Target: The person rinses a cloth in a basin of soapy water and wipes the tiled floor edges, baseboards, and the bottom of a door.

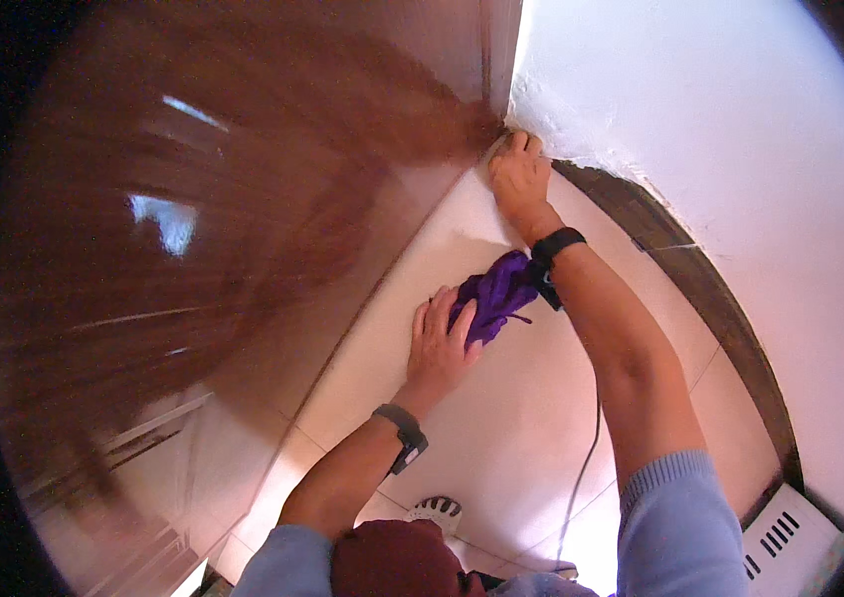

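My left hand [440,340] rests on a bunched purple cloth [497,295], its fingers and thumb bent around the near left side of it. The cloth lies on the pale tiled floor [531,418], its far end beside my right wrist. Farther off, my right hand [522,181] is pressed into the corner where a glossy brown panel [273,179] meets the white wall [720,109]. Its fingers are curled, with something dull brown at their edge that I cannot make out. Each wrist wears a black band.
A dark brown baseboard [685,249] curves along the wall's foot, with rough whitish patches above it. A thin dark cable [581,478] runs over the floor by my right forearm. A white slotted object [790,542] stands at the lower right. A white slotted shoe [439,511] shows below.
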Motion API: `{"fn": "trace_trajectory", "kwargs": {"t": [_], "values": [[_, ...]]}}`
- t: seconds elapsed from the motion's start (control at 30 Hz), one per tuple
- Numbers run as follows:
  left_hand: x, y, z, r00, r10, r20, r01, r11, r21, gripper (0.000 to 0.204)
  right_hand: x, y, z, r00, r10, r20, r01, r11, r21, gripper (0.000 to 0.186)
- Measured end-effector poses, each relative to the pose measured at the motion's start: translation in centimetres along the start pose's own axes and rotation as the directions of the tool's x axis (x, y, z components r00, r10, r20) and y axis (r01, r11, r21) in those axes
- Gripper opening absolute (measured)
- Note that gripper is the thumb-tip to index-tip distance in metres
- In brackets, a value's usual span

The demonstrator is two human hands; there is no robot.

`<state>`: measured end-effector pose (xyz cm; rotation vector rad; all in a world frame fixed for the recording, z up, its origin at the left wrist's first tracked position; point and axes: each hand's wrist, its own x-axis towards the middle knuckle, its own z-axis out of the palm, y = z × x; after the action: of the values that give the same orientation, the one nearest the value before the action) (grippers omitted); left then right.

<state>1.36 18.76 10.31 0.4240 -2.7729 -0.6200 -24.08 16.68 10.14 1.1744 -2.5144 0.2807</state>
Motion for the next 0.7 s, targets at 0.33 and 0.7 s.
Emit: {"fn": "trace_trajectory", "kwargs": {"t": [0.33, 0.7], "values": [[-0.1, 0.1, 0.2, 0.999, 0.031, -0.041, -0.034, 0.997, -0.063, 0.06, -6.9, 5.7, -2.8, 0.973, 0.038, 0.228, -0.011, 0.993, -0.121, 0.022], [-0.2, 0.1, 0.4, 0.999, 0.023, -0.047, -0.024, 0.999, -0.026, 0.06, -5.3, 2.9, -2.7, 0.961, 0.149, 0.234, -0.131, 0.987, -0.087, 0.017]]}}
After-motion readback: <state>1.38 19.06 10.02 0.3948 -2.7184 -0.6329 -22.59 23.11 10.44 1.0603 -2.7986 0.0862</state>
